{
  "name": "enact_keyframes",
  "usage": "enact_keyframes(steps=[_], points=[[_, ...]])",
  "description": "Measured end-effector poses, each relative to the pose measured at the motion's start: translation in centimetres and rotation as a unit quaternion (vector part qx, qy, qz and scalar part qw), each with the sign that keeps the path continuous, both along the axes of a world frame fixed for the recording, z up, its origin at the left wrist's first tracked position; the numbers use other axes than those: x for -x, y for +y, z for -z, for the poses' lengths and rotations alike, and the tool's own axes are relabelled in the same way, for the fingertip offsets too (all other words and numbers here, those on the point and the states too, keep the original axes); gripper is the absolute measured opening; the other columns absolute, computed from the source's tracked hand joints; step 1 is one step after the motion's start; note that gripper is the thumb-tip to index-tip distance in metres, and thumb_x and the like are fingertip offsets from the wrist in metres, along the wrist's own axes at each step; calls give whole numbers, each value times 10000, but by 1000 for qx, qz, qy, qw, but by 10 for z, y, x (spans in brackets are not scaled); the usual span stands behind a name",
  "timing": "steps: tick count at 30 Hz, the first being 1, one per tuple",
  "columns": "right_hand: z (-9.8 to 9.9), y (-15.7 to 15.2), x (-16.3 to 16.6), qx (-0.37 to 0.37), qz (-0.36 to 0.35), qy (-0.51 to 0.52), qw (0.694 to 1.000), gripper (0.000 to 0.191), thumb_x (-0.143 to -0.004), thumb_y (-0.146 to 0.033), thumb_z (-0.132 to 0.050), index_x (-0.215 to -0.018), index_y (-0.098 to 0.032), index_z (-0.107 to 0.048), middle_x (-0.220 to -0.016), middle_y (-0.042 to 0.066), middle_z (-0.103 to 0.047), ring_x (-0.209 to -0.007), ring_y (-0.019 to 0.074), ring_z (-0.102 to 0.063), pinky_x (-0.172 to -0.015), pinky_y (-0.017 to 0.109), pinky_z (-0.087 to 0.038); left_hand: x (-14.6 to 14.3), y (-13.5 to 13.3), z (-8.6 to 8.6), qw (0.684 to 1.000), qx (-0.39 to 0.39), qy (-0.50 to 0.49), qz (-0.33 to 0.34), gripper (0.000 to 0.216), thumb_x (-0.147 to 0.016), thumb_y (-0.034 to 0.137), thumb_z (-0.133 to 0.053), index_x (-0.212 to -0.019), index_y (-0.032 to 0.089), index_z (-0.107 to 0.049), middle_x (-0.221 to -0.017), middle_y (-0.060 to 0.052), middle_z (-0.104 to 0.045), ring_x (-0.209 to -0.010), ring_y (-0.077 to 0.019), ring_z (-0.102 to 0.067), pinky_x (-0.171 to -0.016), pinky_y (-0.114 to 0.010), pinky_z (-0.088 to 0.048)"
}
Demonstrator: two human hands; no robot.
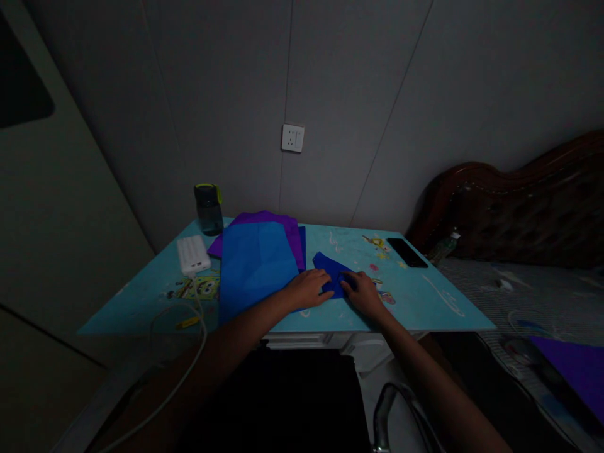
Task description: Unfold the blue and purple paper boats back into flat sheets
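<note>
A small sheet of dark blue paper (331, 267), folded into an angular shape, lies on the table in front of me. My left hand (309, 288) grips its left side, with the thumb and fingers bent around the near part. From the right, my right hand (362, 292) pinches the paper's edge between thumb and index finger. Some of the fold is hidden under the fingers, and the dim light blurs fine creases. Beside my left forearm is a large sheet of lighter blue paper (257, 261), lying over purple paper (278, 219).
The light blue table (330, 322) bears a white power bank (192, 253) with a cable (204, 327), a dark water bottle (208, 212) and a black phone (406, 252). A wall socket (292, 138) is above. To the right is a bed with a brown headboard (533, 207).
</note>
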State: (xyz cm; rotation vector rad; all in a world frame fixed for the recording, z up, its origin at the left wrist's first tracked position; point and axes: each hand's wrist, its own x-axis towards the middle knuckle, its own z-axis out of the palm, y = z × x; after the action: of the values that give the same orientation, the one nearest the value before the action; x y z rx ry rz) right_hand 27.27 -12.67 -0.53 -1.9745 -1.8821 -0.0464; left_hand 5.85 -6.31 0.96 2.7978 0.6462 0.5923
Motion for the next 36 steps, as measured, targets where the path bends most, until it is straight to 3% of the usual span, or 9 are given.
enact_keyframes(steps=[2,5,10,13,19,25,28,33,36], points=[[2,-3,3,-5,20,-34,999,389,-950,-377,-501,-1260,-198,-654,-1123,148,-647,-1038,257,-628,-939,412,-476,0,-2,-2,1000,-5,9,3,362,-926,393,-536,-1227,204,-605,-1126,-93,-639,-1065,-244,-597,-946,-363,-456],[4,-9,8,4,25,-85,996,442,-990,-400,-402,-1309,-185,-620,-1393,190,-520,-1277,321,-505,-1046,507,-396,1,-3,-3,1000,-16,22,5,377,-948,394,-502,-1283,256,-606,-1193,-91,-619,-1100,-252,-584,-960,-382,-448],[7,-13,0,103,-69,-109,986,638,-1020,-465,-251,-1519,-68,-287,-1581,226,-254,-1477,328,-218,-1165,559,-208,-1,-3,-2,999,-30,32,3,362,-951,405,-505,-1259,278,-648,-1237,-95,-614,-1120,-261,-575,-980,-399,-440],[6,-5,-16,153,-103,-68,980,657,-1015,-491,-242,-1529,-83,-263,-1602,208,-197,-1493,306,-163,-1181,528,-197,-2,-2,-1,998,-56,32,-1,356,-950,400,-514,-1252,273,-653,-1225,-88,-629,-1104,-248,-587,-1001,-406,-435],[1,19,-39,106,-38,-8,994,617,-971,-528,-377,-1419,-117,-480,-1496,202,-427,-1393,299,-404,-1151,442,-311,-6,3,10,996,-78,7,36,358,-964,362,-494,-1252,215,-647,-1334,-93,-606,-1221,-219,-562,-1091,-369,-393],[-14,34,-24,90,-30,-50,994,513,-918,-505,-538,-1243,-118,-627,-1277,187,-616,-1167,283,-593,-1010,357,-433,-7,5,12,998,-36,31,49,394,-975,348,-476,-1301,166,-603,-1410,-110,-562,-1349,-215,-476,-1160,-358,-317],[-26,31,-14,75,-15,-78,994,469,-909,-466,-574,-1194,-99,-643,-1192,181,-656,-1091,284,-617,-957,349,-445,-5,3,7,998,-19,29,53,391,-975,345,-482,-1294,156,-605,-1405,-110,-565,-1342,-219,-485,-1157,-356,-327],[-40,18,4,42,-3,-145,989,366,-929,-375,-565,-1188,-126,-636,-1242,189,-632,-1143,313,-578,-973,399,-398,-4,1,1,998,-10,31,50,369,-969,341,-490,-1273,170,-613,-1375,-94,-595,-1327,-228,-501,-1143,-374,-359],[-44,13,13,43,9,-172,984,298,-925,-311,-569,-1162,-138,-622,-1140,173,-675,-1073,307,-609,-922,401,-419,-4,1,3,998,-12,32,44,375,-964,356,-496,-1268,170,-613,-1390,-100,-581,-1323,-238,-505,-1121,-376,-390]])
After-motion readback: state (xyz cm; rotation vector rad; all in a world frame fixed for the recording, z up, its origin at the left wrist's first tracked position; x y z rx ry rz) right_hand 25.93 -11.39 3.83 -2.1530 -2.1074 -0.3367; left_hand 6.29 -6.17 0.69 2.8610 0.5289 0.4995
